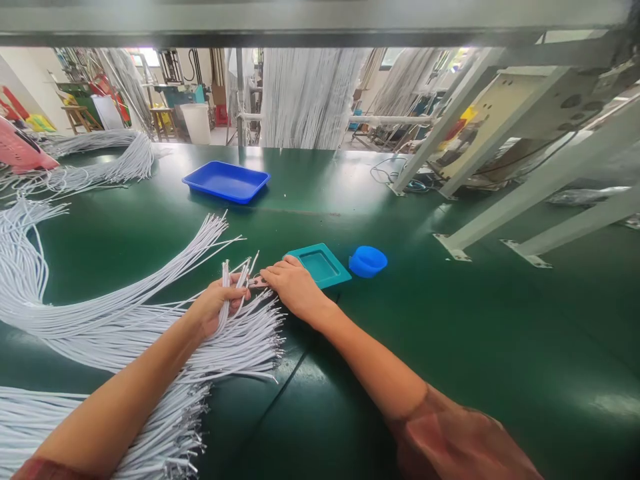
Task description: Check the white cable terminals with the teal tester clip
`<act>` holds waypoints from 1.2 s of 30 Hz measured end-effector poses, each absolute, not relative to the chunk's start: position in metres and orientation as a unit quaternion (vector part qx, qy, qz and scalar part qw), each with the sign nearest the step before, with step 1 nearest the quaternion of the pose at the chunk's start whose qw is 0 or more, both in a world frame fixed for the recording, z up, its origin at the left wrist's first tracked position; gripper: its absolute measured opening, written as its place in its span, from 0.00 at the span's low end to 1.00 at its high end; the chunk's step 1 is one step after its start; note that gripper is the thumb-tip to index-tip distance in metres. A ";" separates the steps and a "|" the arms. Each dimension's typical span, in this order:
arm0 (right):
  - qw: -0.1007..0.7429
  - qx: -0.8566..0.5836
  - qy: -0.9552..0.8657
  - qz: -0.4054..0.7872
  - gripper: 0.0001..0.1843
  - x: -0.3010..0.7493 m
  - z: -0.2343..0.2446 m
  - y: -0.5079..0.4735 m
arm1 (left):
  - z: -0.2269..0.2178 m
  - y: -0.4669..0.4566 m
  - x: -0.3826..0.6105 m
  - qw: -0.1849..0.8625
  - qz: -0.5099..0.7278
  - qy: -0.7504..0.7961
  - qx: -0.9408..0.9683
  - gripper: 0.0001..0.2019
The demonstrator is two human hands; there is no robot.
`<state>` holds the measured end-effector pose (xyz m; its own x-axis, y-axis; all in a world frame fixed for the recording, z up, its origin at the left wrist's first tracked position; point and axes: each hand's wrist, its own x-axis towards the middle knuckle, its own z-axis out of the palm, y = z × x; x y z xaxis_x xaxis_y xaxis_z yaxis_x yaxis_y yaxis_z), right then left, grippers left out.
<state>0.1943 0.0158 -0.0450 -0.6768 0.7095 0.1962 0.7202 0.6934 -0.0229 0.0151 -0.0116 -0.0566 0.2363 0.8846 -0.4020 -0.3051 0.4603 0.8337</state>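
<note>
My left hand (223, 300) is closed round a small bunch of white wires (224, 313), whose ends stick up past the thumb and fingers. Against those ends, my right hand (295, 283) grips a small hand tool (259, 282) with a pinkish, spotted part showing; its exact kind is mostly hidden by the fingers. Below both hands a thick spread of white wires (250, 340) lies with its ends fanned to the right. Just behind my right hand sits a teal square tray (337, 275), partly covered by it.
A blue round tub (369, 261) stands right of the teal tray. Farther back on the green table (450, 347) is a blue rectangular tray (227, 181). More wire bundles (125, 160) lie left, near a pink object (23, 148). Metal legs (500, 207) rise at the right; a beam (310, 20) crosses overhead.
</note>
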 end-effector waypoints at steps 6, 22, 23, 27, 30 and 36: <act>0.103 -0.353 -0.927 -0.073 0.08 0.193 -0.049 0.017 | -0.059 -0.007 0.015 0.741 0.401 0.447 0.300 0.08; 0.209 -0.534 -0.814 -0.091 0.25 0.212 -0.048 0.026 | -0.070 0.003 0.011 0.753 0.365 0.474 0.275 0.07; 0.205 -0.555 -0.802 -0.084 0.25 0.214 -0.050 0.027 | -0.071 0.003 0.011 0.754 0.364 0.475 0.270 0.07; 0.188 -0.562 -0.804 -0.051 0.26 0.215 -0.057 0.030 | -0.068 0.002 0.010 0.762 0.367 0.466 0.259 0.08; 0.196 -0.563 -0.802 -0.038 0.25 0.214 -0.056 0.030 | -0.064 0.000 0.008 0.765 0.377 0.458 0.250 0.08; 0.246 -0.549 -0.799 -0.008 0.21 0.213 -0.048 0.032 | -0.052 -0.007 0.006 0.756 0.387 0.451 0.274 0.12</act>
